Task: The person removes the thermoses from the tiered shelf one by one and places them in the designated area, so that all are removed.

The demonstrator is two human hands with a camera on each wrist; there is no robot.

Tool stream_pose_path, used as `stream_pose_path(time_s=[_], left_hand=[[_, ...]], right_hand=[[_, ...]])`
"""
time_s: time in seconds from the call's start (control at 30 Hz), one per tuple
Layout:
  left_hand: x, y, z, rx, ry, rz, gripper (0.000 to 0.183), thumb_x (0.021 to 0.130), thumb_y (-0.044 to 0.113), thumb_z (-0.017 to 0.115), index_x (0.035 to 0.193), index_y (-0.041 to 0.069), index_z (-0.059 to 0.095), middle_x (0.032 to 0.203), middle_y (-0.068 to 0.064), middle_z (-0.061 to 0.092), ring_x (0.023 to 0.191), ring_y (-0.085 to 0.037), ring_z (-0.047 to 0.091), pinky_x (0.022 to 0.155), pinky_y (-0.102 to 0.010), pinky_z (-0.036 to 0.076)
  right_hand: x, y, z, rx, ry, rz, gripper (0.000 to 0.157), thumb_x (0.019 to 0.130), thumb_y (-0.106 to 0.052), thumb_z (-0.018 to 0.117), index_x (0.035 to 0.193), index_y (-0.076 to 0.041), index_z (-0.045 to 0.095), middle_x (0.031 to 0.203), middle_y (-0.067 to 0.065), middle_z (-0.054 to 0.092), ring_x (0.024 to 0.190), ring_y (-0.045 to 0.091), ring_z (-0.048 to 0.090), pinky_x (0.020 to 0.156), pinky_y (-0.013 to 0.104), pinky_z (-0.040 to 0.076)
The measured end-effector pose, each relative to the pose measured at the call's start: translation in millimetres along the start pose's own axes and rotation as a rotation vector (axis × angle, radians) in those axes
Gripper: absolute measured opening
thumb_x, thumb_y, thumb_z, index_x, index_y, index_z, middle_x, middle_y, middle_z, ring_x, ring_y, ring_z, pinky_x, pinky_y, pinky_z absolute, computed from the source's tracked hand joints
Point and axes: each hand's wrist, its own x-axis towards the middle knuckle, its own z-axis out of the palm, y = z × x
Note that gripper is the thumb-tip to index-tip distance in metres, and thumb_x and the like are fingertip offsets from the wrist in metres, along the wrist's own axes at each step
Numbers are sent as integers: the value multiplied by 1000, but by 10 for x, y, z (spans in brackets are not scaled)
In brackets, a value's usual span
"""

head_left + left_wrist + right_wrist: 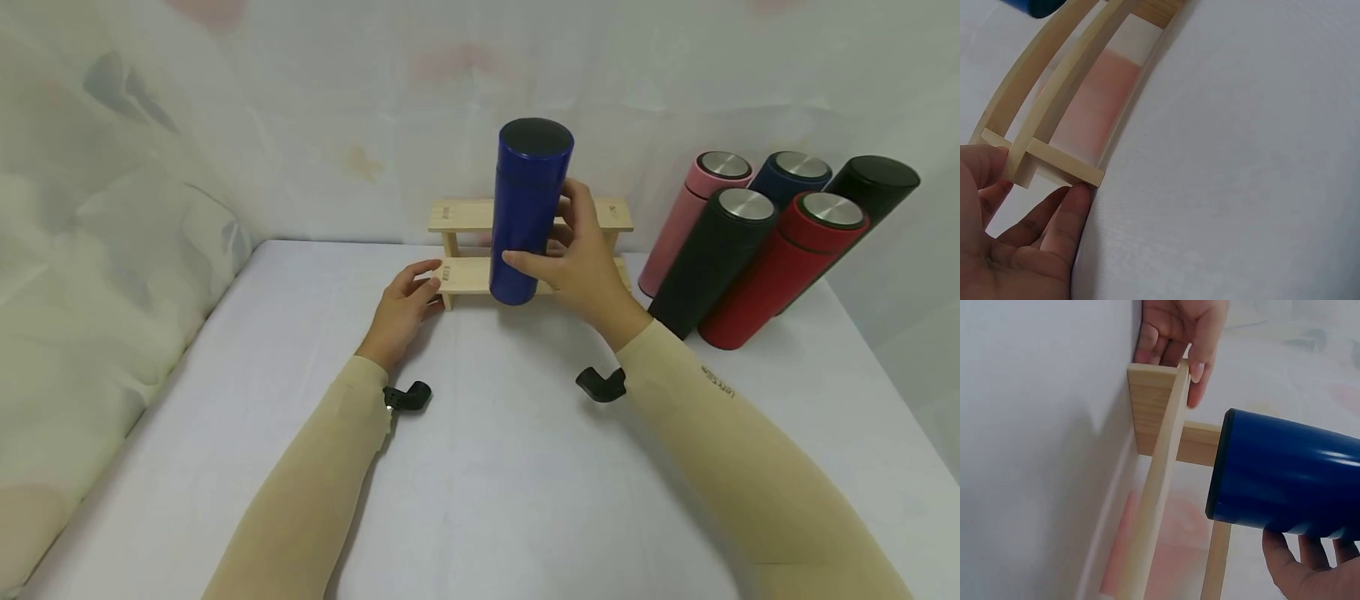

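Note:
My right hand [592,271] holds a shiny blue vacuum flask [525,200] with a dark top, thumb on the near side and fingers round the right. The flask hangs nearly upright in front of a two-step wooden stand [467,275], hiding the middle of both steps. In the right wrist view the base of the flask [1285,475] is apart from the wooden slats. At the left end of the lower step, my left hand [401,312] grips the stand. In the left wrist view its thumb [988,164] lies on the board's end and its fingertips touch the foot.
To the right, several flasks stand close together: pink [678,229], navy [789,175], black [712,267], red [783,271] and another dark one [873,187]. A white cloth covers the table [510,467]. Patterned fabric hangs behind [315,108] and at the left [97,275].

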Motion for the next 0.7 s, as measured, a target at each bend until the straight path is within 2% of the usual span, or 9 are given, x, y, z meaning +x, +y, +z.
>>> stream_pose_path(time_s=[0.2,0.4,0.7], left_hand=[[4,-10,-3,-12,-5,8,42,115,20,61,156,14,59,147,-19,58,128,-33,63,108,-42,56],[4,-3,3,-7,0,8,41,115,19,60,156,14,59,147,-20,57,128,-33,63,107,-42,56],[3,-2,-2,2,3,3,42,115,19,59,157,14,58,147,-20,57,130,-33,63,108,-41,56]], right_hand=[[-241,-12,-132,29,-17,1,96,90,-5,89,164,-23,30,157,7,50,135,32,58,110,60,52],[-460,12,-301,36,-18,-12,99,92,1,86,167,-24,27,163,8,46,144,37,51,113,65,47],[-829,36,-551,57,6,46,102,90,11,84,167,-23,25,163,11,45,149,41,44,117,71,38]])
